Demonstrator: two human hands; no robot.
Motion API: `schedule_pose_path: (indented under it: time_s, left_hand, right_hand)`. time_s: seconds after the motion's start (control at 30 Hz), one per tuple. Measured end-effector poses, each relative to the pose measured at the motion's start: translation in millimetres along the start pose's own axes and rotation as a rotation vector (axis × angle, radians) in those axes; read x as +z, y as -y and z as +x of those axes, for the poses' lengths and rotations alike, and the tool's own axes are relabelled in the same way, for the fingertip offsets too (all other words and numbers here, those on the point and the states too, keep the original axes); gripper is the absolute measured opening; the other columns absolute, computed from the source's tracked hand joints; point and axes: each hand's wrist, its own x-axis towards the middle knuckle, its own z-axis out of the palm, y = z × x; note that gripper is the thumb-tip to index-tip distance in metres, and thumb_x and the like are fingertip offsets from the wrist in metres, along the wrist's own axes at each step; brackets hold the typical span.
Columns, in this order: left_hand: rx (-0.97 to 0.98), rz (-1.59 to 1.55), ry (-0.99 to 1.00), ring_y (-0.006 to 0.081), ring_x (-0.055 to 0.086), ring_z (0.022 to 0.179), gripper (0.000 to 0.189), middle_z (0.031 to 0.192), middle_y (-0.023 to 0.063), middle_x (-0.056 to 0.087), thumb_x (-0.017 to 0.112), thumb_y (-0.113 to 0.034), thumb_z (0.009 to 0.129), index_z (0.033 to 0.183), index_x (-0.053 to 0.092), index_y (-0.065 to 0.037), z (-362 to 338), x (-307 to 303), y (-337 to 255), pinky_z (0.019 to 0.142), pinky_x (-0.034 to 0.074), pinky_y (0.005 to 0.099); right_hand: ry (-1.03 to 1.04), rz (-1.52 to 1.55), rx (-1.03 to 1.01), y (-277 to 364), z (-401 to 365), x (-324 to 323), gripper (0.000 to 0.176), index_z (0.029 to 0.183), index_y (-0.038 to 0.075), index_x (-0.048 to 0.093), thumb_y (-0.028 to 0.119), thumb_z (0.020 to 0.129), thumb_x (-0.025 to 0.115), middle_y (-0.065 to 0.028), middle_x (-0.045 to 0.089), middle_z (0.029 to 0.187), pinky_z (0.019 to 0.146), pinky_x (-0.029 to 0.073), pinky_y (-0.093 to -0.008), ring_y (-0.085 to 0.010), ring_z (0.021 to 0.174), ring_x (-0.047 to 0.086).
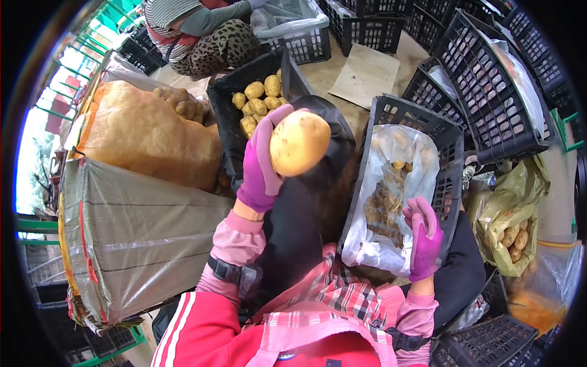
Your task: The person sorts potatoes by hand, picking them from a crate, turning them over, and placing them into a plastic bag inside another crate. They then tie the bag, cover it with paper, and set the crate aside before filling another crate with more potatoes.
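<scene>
A large pale-yellow potato [301, 145] is held up by my left hand [263, 160], gloved in pink and purple, with the fingers closed round its left side. Behind it stands a crate lined in black [221, 96], with several potatoes [258, 98] heaped inside. My right hand [424, 237], in a matching glove, hovers over the right side of a black crate [452, 160] with a white plastic liner [422, 142]. Its fingers are apart and hold nothing. Brownish matter and a few small yellowish pieces lie inside that liner; I cannot make out the brownish matter.
On the left are an orange mesh sack [150, 131] and a large grey woven sheet [147, 238]. A person [214, 46] crouches at the back left. Stacked black crates [495, 79] stand at right, above an olive bag [520, 196] of potatoes. A flat cardboard piece [365, 74] lies behind.
</scene>
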Motion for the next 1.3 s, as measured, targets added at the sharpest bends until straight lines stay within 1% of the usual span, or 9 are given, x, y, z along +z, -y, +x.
schedule_pose_path:
  time_s: [0.13,0.4,0.5,0.67,0.77,0.83,0.93,1.03,1.3]
  left_hand:
    - [-0.127,0.267,-0.012,0.0325,0.063,0.106,0.071,0.118,0.0183,0.063,0.084,-0.033,0.071,0.124,0.053,0.001,-11.4,9.9,97.1,0.09,0.052,0.0368]
    - [-0.714,0.939,0.647,0.0316,0.066,0.101,0.1,0.113,0.0184,0.065,0.09,-0.058,0.044,0.118,0.056,-0.001,-3.5,32.8,249.0,0.083,0.055,0.0394]
    - [-0.741,0.106,0.173,0.0342,0.059,0.11,0.079,0.119,0.0222,0.058,0.08,-0.043,0.07,0.126,0.047,0.002,-15.7,61.8,310.5,0.089,0.052,0.0395]
    - [-0.18,0.344,0.502,0.0396,0.049,0.122,0.067,0.133,0.0242,0.047,0.066,-0.014,0.081,0.14,0.036,-0.004,-1.3,80.2,318.2,0.103,0.042,0.0408]
    - [-0.424,0.108,0.394,0.0408,0.045,0.127,0.071,0.137,0.0259,0.042,0.064,0.001,0.079,0.143,0.034,-0.004,31.6,110.6,294.1,0.108,0.037,0.0406]
    - [-0.08,0.3,0.467,0.0389,0.046,0.125,0.077,0.137,0.0243,0.043,0.068,0.005,0.074,0.143,0.034,-0.003,55.9,120.2,255.5,0.107,0.038,0.0396]
    - [-1.015,-0.501,0.2,0.0364,0.05,0.123,0.054,0.133,0.0231,0.049,0.058,-0.001,0.087,0.139,0.041,-0.002,94.9,142.4,112.3,0.104,0.041,0.0377]
    - [-0.485,-0.402,0.234,0.0251,0.052,0.121,0.045,0.129,0.0145,0.055,0.057,-0.017,0.096,0.137,0.047,-0.001,55.2,159.6,83.9,0.103,0.041,0.0341]
    - [-0.518,-0.57,0.678,0.023,0.06,0.11,0.037,0.119,0.0138,0.064,0.056,-0.018,0.095,0.127,0.056,0.0,-45.1,237.5,-0.8,0.096,0.046,0.0327]
  right_hand:
    - [-0.007,0.002,0.013,-3.3,-1.6,-2.0,0.039,0.134,-0.005,0.049,0.005,0.096,0.053,-0.0165,0.062,0.124,0.098,0.046,-0.0323,-0.0215,0.109,0.062]
    - [-0.027,-0.045,0.008,-12.4,0.5,-12.5,0.038,0.133,-0.003,0.051,0.006,0.096,0.053,-0.0156,0.063,0.122,0.097,0.048,-0.0327,-0.0211,0.107,0.063]
    - [-0.084,0.043,0.057,-17.9,7.5,-15.9,0.037,0.133,-0.003,0.051,0.009,0.098,0.053,-0.0149,0.063,0.121,0.097,0.049,-0.0342,-0.0213,0.107,0.063]
    - [-0.148,0.033,0.063,-19.1,21.5,-17.8,0.036,0.132,-0.002,0.052,0.013,0.099,0.053,-0.0148,0.063,0.12,0.098,0.049,-0.0355,-0.0216,0.107,0.063]
    - [-0.149,0.1,0.054,-20.8,25.0,-11.6,0.035,0.131,-0.003,0.052,0.012,0.099,0.053,-0.0151,0.063,0.119,0.097,0.049,-0.0338,-0.021,0.106,0.063]
    - [-0.102,0.074,0.049,-25.2,24.7,-9.7,0.036,0.132,-0.003,0.052,0.007,0.097,0.055,-0.0142,0.063,0.12,0.097,0.048,-0.0306,-0.0197,0.107,0.063]
    - [-0.011,-0.005,0.087,-30.9,32.1,-5.7,0.037,0.131,-0.003,0.053,0.005,0.096,0.058,-0.0136,0.064,0.12,0.094,0.048,-0.0271,-0.0179,0.106,0.063]
    - [0.103,-0.13,0.093,-63.8,59.8,-8.2,0.038,0.132,-0.001,0.052,0.014,0.098,0.056,-0.0124,0.065,0.118,0.092,0.049,-0.0285,-0.0168,0.103,0.063]
    - [0.285,-0.654,0.424,-270.3,180.2,-39.2,0.054,0.136,0.01,0.05,0.03,0.088,0.064,-0.0223,0.063,0.12,0.095,0.047,-0.0413,-0.0368,0.114,0.06]
